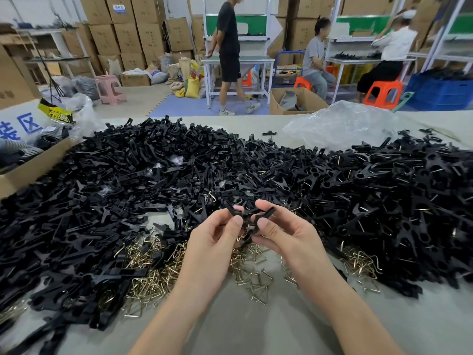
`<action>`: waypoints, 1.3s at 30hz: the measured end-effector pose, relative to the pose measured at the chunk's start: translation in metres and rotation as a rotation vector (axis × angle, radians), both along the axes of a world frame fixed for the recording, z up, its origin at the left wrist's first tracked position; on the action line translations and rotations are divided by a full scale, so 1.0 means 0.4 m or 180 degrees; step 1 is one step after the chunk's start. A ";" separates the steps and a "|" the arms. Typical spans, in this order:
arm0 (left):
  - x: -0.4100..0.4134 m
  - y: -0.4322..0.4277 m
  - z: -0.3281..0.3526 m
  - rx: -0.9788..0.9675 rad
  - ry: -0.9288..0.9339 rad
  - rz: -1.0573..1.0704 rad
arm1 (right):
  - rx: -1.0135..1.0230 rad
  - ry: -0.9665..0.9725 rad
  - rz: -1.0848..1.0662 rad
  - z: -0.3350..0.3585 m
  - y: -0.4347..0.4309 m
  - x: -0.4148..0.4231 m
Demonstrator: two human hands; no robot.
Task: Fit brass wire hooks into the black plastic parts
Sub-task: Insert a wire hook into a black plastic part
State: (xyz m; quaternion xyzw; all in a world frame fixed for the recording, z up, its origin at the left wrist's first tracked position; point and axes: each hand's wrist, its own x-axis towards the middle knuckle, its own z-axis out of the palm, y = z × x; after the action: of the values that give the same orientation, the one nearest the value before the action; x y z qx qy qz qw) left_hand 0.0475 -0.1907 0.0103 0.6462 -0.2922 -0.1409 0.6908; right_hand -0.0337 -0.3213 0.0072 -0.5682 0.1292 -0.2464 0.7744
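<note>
A black plastic part (245, 217) is held up between the two hands. The left hand (212, 242) pinches one end with thumb and finger, and the right hand (286, 234) pinches the other. Brass wire hooks (256, 280) lie just below on the table (256, 329), with a big heap of black parts (153, 175) all around.

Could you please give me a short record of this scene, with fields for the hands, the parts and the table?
left hand: pinches black part
right hand: pinches its other end
hooks: loose heap on table, under the hands
parts pile: left and behind
right pile: parts with wire showing
bag: clear, back right
</note>
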 end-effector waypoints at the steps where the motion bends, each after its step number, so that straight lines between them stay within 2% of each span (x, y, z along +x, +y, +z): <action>1: -0.001 0.001 0.002 0.0042 -0.0099 -0.0011 | -0.0006 0.0011 0.0006 0.001 0.001 -0.001; 6: -0.001 0.000 -0.005 0.0374 -0.0371 -0.0117 | -0.0225 0.0036 0.0108 0.004 0.004 -0.006; 12: -0.001 -0.002 -0.002 0.0463 -0.0546 -0.0119 | -0.0433 0.0107 0.0104 0.000 -0.001 -0.005; 20: -0.008 -0.008 -0.010 0.0357 -0.0312 0.0138 | -0.0642 0.0132 -0.0042 -0.005 -0.006 -0.005; 24: -0.010 -0.007 -0.013 0.0422 -0.0381 -0.0096 | -0.0759 0.0053 -0.0089 -0.011 -0.003 -0.006; 33: -0.009 -0.009 -0.021 0.0459 -0.0445 -0.0040 | -0.0471 -0.0043 -0.0257 -0.019 -0.013 0.001; 35: 0.000 -0.001 -0.029 0.0790 -0.0957 0.0119 | -0.0130 -0.0158 -0.0350 -0.017 -0.021 0.003; 37: 0.015 0.014 -0.032 0.1439 -0.1954 0.0273 | 0.0324 -0.0268 -0.0416 -0.012 -0.031 0.003; 39: 0.021 0.025 -0.033 0.2074 -0.2918 0.0275 | 0.0514 -0.0335 -0.0486 -0.009 -0.038 0.001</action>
State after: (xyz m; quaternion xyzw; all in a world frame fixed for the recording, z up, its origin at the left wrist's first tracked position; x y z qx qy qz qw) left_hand 0.0561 -0.1808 -0.0028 0.8326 -0.4771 0.0997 0.2631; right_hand -0.0333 -0.3367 0.0035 -0.4787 0.1507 -0.3230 0.8024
